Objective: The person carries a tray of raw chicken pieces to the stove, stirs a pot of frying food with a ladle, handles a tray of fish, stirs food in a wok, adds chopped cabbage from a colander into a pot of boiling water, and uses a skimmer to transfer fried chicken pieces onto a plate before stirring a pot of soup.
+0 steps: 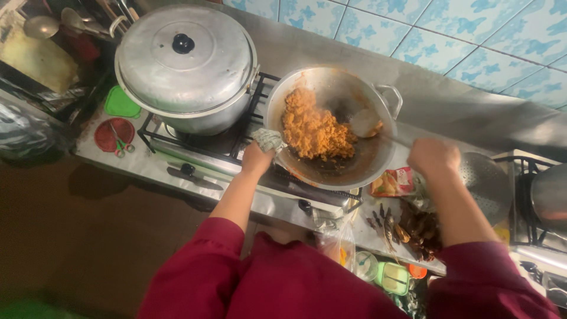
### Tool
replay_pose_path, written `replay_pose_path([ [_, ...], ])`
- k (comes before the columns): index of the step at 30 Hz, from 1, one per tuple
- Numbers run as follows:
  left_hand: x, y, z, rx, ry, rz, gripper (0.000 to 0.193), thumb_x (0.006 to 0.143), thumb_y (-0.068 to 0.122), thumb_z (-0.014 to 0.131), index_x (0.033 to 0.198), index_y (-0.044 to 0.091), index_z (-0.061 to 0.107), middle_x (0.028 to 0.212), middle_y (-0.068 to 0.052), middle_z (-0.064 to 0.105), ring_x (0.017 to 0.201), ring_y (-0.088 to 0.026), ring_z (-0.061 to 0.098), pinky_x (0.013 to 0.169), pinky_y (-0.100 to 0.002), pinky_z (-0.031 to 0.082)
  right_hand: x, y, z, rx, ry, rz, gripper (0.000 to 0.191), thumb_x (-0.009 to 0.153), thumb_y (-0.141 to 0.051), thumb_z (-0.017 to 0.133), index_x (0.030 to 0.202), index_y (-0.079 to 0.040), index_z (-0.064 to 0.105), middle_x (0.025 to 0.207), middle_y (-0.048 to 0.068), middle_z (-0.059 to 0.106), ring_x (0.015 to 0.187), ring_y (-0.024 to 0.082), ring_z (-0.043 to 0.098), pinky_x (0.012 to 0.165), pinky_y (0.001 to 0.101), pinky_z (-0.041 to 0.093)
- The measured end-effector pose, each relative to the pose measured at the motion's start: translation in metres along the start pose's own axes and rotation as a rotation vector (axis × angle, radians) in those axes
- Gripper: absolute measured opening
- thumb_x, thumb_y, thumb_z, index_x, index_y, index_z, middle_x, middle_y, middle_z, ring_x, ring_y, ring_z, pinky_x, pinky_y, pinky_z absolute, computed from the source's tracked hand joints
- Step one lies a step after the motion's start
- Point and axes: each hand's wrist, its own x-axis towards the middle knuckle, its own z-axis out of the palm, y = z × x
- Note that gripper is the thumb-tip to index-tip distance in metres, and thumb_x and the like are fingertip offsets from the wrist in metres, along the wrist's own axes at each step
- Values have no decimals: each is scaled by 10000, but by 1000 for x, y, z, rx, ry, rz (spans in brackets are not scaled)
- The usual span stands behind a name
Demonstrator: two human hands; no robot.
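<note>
1. I see my left hand closed on a folded cloth pinched against the near rim of the wok. I judge that grip should stay firm so the pan does not swivel on the stove.
2. My right hand is wrapped round the handle of a ladle, whose bowl sits in the wok at the far right edge of the orange fried rice.
3. The rice is heaped to the left, with bare dark metal to the right. To stir well, I would slide the ladle under the heap along the bottom and fold it over, not push it towards the rim.
4. Strokes should be short: the big lidded pot stands just beside the wok, and a packet and dried fish lie on the bench under my right arm.
</note>
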Motion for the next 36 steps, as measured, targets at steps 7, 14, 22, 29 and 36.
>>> replay_pose_path([
  [7, 2, -3, 3, 114, 2, -15, 584, 782, 389, 766, 1194, -7, 649, 1120, -280, 701, 1106, -451, 644, 960, -502, 509, -7, -84, 26, 153, 88, -135, 343, 1028, -359, 493, 1197, -174, 727, 1115, 147, 757, 1036, 371, 726, 864, 492, 578],
  [14, -2, -10, 3, 44, -16, 13, 582, 757, 364, 765, 1207, 9, 659, 1085, -258, 725, 1077, -430, 671, 941, -477, 527, -39, -21, -27, -152, 16, -103, 261, 893, -215, 646, 1097, -163, 800, 1054, 132, 803, 991, 321, 773, 817, 454, 614],
  [22, -4, -8, 6, 9, 6, 63, 517, 790, 335, 750, 1177, 0, 678, 1092, -249, 730, 1073, -425, 674, 937, -472, 530, -25, -22, -18, 119, -194, -5, 314, 940, -329, 583, 1091, -151, 792, 1137, 140, 772, 1108, 337, 723, 940, 490, 564],
  [29, -6, -8, 6, 38, 31, 109, 535, 799, 350, 759, 1169, -25, 670, 1099, -271, 715, 1080, -441, 662, 937, -478, 526, -42, -64, -40, -44, 104, -189, 254, 915, -281, 625, 1020, -136, 806, 1044, 153, 785, 998, 352, 746, 838, 474, 592],
  [36, -7, -10, 7, 32, 43, 107, 591, 791, 361, 764, 1218, -27, 635, 1155, -279, 693, 1120, -441, 637, 964, -485, 502, -34, -3, -50, -151, -116, -56, 239, 868, -237, 687, 1055, -184, 826, 1071, 98, 787, 1003, 309, 757, 838, 463, 614],
])
